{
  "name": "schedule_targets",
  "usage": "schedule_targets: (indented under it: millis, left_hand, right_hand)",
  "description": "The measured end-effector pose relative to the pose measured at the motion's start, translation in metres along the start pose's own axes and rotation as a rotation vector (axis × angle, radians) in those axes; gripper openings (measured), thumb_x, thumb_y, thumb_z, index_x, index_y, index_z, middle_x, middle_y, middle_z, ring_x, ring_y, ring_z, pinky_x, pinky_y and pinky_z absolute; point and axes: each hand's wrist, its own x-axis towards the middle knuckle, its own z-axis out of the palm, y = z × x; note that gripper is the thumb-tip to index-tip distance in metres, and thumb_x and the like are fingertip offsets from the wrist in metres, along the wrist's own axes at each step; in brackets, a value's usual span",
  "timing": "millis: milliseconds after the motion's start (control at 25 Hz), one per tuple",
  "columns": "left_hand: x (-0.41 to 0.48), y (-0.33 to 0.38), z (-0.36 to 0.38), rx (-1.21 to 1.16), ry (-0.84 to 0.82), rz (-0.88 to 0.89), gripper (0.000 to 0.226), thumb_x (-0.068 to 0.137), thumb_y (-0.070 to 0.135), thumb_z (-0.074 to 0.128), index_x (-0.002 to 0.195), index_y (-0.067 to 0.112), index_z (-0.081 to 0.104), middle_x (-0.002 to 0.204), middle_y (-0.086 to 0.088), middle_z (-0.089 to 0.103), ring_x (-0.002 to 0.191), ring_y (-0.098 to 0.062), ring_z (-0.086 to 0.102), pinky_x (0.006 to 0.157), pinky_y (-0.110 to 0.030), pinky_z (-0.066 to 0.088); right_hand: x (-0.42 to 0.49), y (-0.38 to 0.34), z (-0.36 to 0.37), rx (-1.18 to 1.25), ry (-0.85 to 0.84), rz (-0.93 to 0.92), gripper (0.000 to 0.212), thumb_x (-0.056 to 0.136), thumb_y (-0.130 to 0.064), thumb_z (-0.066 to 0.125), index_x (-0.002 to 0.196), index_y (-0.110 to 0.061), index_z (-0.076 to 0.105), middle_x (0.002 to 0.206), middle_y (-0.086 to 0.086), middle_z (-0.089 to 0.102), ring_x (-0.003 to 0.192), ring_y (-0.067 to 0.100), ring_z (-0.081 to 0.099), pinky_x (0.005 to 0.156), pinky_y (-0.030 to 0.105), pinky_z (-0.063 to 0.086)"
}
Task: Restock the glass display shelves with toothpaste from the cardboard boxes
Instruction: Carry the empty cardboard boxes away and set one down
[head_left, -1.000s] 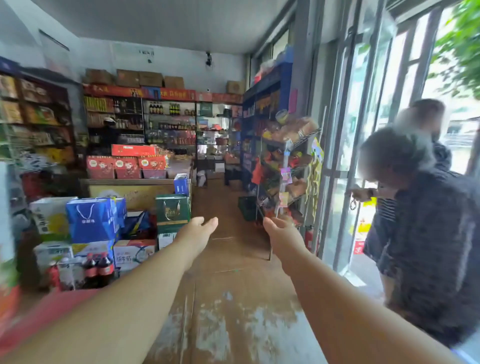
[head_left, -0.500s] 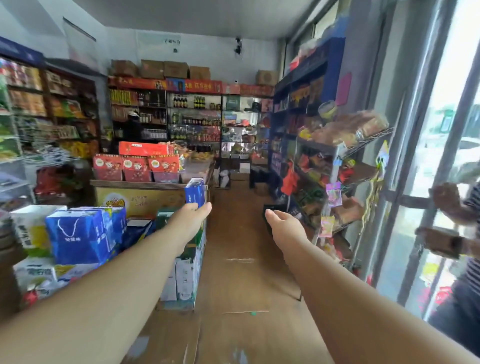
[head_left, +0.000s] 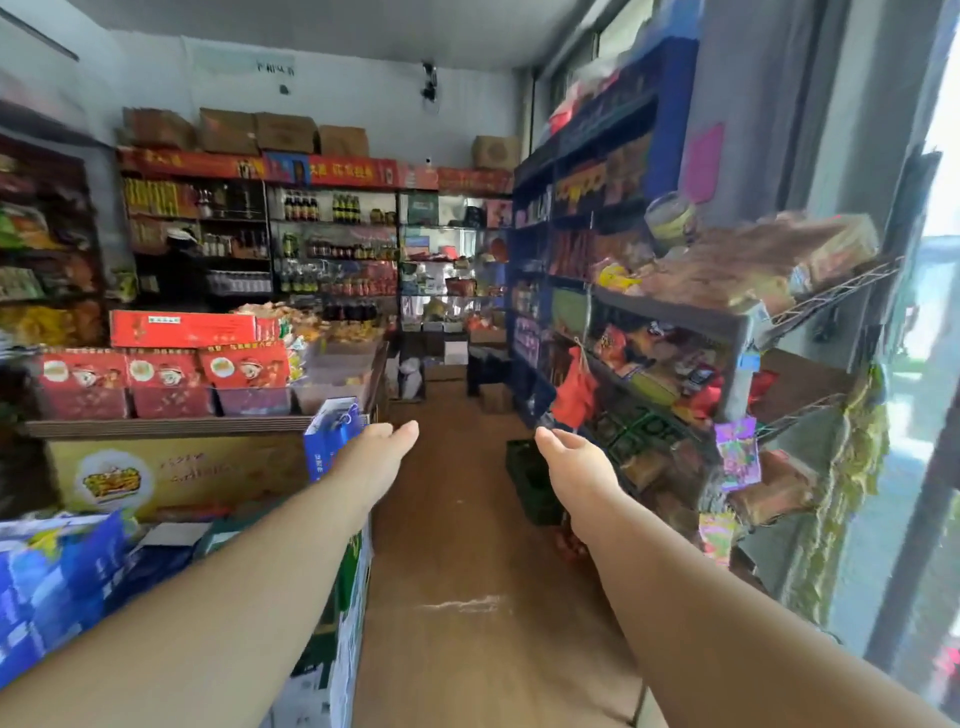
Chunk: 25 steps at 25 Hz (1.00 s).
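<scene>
Stage: approach only, no stock handled yet. Holds nothing in the left hand (head_left: 382, 457): fingers extended forward and relaxed, out over the aisle floor (head_left: 467, 571). Holds nothing in the right hand (head_left: 576, 462) either: fingers loosely extended, apart from the left fingertips with bare floor between. Just left of the left fingers, touching or merely beside (cannot tell which): a blue carton (head_left: 332, 436) on top of stacked goods. Just below the right fingers: a black crate (head_left: 530, 483) on the floor. To the right of those fingers: a wire rack (head_left: 831, 291) loaded with snack packets. Far ahead of both sets of fingers, at the end of the aisle: glass shelves (head_left: 447, 260), already carrying assorted goods. Above and well beyond the fingers, along the top of the back-wall shelving: closed cardboard boxes (head_left: 234, 132). Toothpaste: not identifiable anywhere at this range; presumably inside a box, unconfirmed. Judged progress: none visible. Nothing opened, nothing carried, nothing placed. Remaining, by estimate: walk the aisle, locate and open the correct box, take out the toothpaste, set it on the glass shelves, repeat until filled. Keep the right fingers clear of the rack edge when passing.
</scene>
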Motion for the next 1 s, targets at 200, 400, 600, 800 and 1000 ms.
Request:
schedule_targets:
  millis: [200,400,600,800,1000]
  left_hand:
    - [0.191,-0.020,0.049,-0.013,-0.029,0.018,0.065,0.092,0.058,0.044,0.144,0.019,0.039,0.151,-0.001,0.036,0.138,-0.023,0.033,0.113,-0.039,0.027]
    - [0.393,-0.030,0.079,0.001,-0.003,-0.018,0.067,0.093,0.059,0.042,0.146,0.019,0.034,0.152,-0.003,0.033,0.139,-0.024,0.032,0.113,-0.043,0.028]
    - [0.583,-0.026,0.064,-0.040,0.148,-0.061,0.063,0.095,0.052,0.044,0.145,0.016,0.035,0.152,-0.004,0.034,0.137,-0.025,0.034,0.110,-0.040,0.028]
    - [0.779,-0.048,0.090,-0.034,0.174,-0.059,0.074,0.084,0.068,0.045,0.139,0.019,0.044,0.144,-0.003,0.044,0.132,-0.027,0.040,0.110,-0.043,0.031]
    - [1.002,-0.028,0.145,-0.035,0.061,-0.075,0.067,0.089,0.062,0.044,0.143,0.022,0.038,0.152,-0.002,0.034,0.138,-0.027,0.034,0.112,-0.045,0.028]
  right_hand:
    - [0.193,0.013,0.072,-0.002,-0.010,0.017,0.051,0.095,-0.047,0.050,0.141,-0.025,0.047,0.139,-0.002,0.052,0.123,0.022,0.050,0.093,0.031,0.040]
    - [0.398,0.006,0.153,-0.001,-0.053,0.050,0.053,0.096,-0.049,0.049,0.143,-0.025,0.044,0.140,-0.001,0.051,0.124,0.023,0.050,0.094,0.033,0.042]
    - [0.578,-0.020,0.250,-0.023,-0.124,0.057,0.052,0.096,-0.048,0.048,0.143,-0.026,0.044,0.141,0.000,0.050,0.124,0.025,0.049,0.098,0.036,0.041]
    - [0.761,-0.015,0.335,-0.054,-0.129,0.107,0.052,0.095,-0.050,0.049,0.143,-0.030,0.043,0.141,-0.001,0.049,0.126,0.026,0.048,0.103,0.040,0.041]
    - [0.960,-0.034,0.380,-0.022,-0.050,0.169,0.052,0.098,-0.046,0.047,0.145,-0.028,0.039,0.148,0.000,0.042,0.133,0.028,0.042,0.106,0.042,0.038]
